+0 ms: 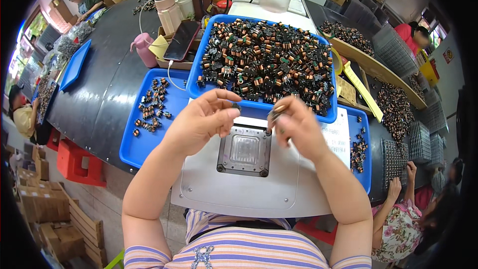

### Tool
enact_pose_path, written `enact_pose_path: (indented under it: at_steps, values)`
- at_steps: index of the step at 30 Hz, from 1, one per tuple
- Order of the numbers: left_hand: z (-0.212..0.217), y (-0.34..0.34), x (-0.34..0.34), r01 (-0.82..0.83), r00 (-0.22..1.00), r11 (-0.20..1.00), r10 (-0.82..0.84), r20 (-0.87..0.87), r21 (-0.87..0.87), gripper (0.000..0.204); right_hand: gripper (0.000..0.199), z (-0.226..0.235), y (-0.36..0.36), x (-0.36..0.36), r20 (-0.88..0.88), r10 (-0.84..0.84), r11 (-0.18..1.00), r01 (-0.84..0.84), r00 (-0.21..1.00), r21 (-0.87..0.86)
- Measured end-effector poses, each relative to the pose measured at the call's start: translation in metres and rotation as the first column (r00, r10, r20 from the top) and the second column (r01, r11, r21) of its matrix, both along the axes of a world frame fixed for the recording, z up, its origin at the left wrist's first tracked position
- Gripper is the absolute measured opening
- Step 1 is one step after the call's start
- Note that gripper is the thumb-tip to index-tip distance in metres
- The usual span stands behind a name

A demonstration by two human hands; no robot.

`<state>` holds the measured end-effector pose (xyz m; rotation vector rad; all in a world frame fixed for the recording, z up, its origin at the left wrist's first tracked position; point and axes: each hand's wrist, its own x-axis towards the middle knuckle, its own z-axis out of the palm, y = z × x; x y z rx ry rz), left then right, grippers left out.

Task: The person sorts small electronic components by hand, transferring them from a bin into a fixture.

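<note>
Left hand grip is pinched on a small dark coil part at frame centre. Right hand grip is pinched on another part, above the square fixture.

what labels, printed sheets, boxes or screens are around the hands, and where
Phone: dark blank screen, leaning left of the big blue tray.
White printed sheet: right of the right hand, rectangular.
Yellow strip labels: long, right of the tray.
Cardboard boxes: brown, on the floor lower left.
Red and yellow sign: far right wall.
Left hand: pinches a small dark part.
</note>
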<state>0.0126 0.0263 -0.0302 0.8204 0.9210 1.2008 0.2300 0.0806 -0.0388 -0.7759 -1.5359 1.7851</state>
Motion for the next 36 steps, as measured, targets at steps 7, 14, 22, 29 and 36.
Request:
enact_pose_path:
  at_steps: [7,14,22,29,36]
  values:
    - [-0.008,-0.007,0.01,0.171,0.969,0.985,-0.175,-0.177,-0.038,0.036,0.015,0.001,0.04,0.025,0.338,-0.673,0.476,0.036,0.658,0.879]
    - [-0.008,-0.01,0.017,0.178,0.745,0.984,-0.119,-0.656,0.024,0.021,0.019,-0.006,0.032,0.013,0.434,-0.717,0.424,-0.152,0.546,0.893]
    - [-0.009,-0.01,0.023,0.562,0.241,0.764,0.214,-0.946,0.316,0.011,0.011,0.015,0.012,0.007,0.038,-0.169,0.981,0.165,0.985,0.098]
    - [-0.003,-0.006,0.027,0.652,0.081,0.732,0.19,-0.978,0.196,0.006,0.012,0.003,0.007,0.002,-0.062,-0.052,0.989,0.043,0.997,-0.141]
    - [-0.006,-0.024,0.036,0.69,-0.05,0.696,0.32,-0.946,0.199,0.012,0.012,-0.002,0.004,0.0,0.297,0.006,0.997,-0.03,0.955,0.077]
